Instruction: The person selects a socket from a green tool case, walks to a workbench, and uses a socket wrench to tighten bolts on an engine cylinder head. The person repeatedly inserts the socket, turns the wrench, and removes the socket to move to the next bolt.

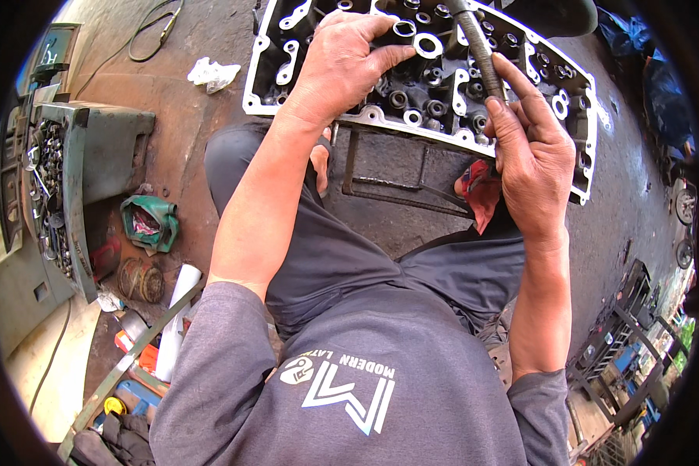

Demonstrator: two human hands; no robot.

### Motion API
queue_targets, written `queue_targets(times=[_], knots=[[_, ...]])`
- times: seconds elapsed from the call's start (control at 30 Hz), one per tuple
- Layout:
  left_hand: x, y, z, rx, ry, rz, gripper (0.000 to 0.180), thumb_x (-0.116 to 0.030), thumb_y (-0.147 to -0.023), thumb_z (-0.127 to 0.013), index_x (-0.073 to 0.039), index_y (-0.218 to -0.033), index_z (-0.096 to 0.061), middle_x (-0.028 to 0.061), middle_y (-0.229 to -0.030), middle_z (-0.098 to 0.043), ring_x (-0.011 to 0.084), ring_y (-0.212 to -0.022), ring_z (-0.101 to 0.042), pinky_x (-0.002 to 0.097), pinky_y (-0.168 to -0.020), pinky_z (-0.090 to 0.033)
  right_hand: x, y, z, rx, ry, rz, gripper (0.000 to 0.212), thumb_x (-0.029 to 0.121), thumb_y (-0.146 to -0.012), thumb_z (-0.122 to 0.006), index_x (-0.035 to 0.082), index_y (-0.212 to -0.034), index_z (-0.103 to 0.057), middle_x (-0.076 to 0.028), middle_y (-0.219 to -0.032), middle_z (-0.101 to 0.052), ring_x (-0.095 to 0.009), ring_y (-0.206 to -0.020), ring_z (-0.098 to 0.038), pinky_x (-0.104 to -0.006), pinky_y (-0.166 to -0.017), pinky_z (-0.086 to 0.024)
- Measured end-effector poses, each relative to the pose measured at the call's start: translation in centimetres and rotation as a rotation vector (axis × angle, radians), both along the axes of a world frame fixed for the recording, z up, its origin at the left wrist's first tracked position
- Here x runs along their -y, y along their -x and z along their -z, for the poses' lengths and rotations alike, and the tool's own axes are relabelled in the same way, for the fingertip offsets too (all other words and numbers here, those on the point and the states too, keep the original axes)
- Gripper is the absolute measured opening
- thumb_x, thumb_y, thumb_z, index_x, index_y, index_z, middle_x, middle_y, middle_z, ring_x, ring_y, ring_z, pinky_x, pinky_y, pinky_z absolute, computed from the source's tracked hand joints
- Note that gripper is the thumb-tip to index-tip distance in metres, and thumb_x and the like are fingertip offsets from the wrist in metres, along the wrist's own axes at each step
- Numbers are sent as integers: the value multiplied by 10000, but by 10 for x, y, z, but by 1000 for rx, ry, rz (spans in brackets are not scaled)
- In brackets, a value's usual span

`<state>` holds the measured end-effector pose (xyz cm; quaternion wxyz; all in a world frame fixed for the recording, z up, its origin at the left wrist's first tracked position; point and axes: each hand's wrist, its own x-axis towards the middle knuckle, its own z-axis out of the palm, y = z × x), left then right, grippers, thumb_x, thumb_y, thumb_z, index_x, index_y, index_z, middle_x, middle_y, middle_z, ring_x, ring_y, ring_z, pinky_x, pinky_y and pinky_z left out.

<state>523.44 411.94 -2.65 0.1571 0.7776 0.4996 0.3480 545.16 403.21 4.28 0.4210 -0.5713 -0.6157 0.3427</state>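
Across the top lies an engine cylinder head (373, 115), with a pale machined rim and dark inner cavities full of round bores and valve stems. My left hand (335, 66) reaches over it from the left. Its index finger and thumb are spread, their tips beside a small bright ring (404, 29) and a larger pale round opening (427, 46). My right hand (530, 147) is closed around the lower end of a dark ribbed rod (481, 58), thumb against fingers. The rod slants up over the cylinder head, and its far end leaves the view.
A metal frame (388, 196) shows below the cylinder head, between my legs. At left stand a grey-green metal box (109, 144) with many small metal parts, a cut green container (149, 224) and a rusty can (140, 279). White crumpled paper (213, 74) lies on the floor.
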Motion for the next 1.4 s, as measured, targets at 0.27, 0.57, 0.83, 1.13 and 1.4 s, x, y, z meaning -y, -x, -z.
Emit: queue_targets(times=[0.27,0.57,0.83,1.13,1.4], knots=[[-2,-3,-4,-86,-41,47,377,-348,-828,-792,-75,-1084,-746,100,-959,-693,275,-961,-611,384,-885,-473,-11,11,-14,211,20,-85,363,42,-961,-635,90,-1321,-638,-57,-775,-644,-69,-656,-555,-231,-624,-475],[-2,-4,0,-53,-40,40,351,-346,-839,-767,-94,-1083,-750,95,-968,-717,277,-988,-602,389,-923,-453,-42,27,-27,132,-496,-103,397,35,-957,-647,70,-1352,-624,7,-805,-642,-57,-701,-554,-201,-663,-464],[-3,-2,1,-116,71,40,345,-362,-854,-755,-107,-1086,-745,76,-987,-711,260,-1026,-594,387,-952,-450,-32,25,5,247,-241,-156,393,94,-969,-640,151,-1358,-636,12,-667,-561,-43,-606,-436,-239,-551,-408],[-4,-5,0,-65,-48,46,346,-325,-843,-761,-73,-1079,-736,92,-950,-709,279,-969,-605,386,-898,-465,-35,20,4,264,109,-137,400,103,-970,-640,192,-1361,-639,33,-722,-574,-39,-607,-452,-220,-540,-388],[-6,-18,-37,374,56,17,276,-179,-796,-803,-32,-1019,-735,103,-922,-721,279,-875,-607,368,-816,-455,-15,-50,33,17,-242,139,451,-6,-1002,-553,78,-1445,-532,48,-745,-538,5,-596,-392,-151,-527,-311]])
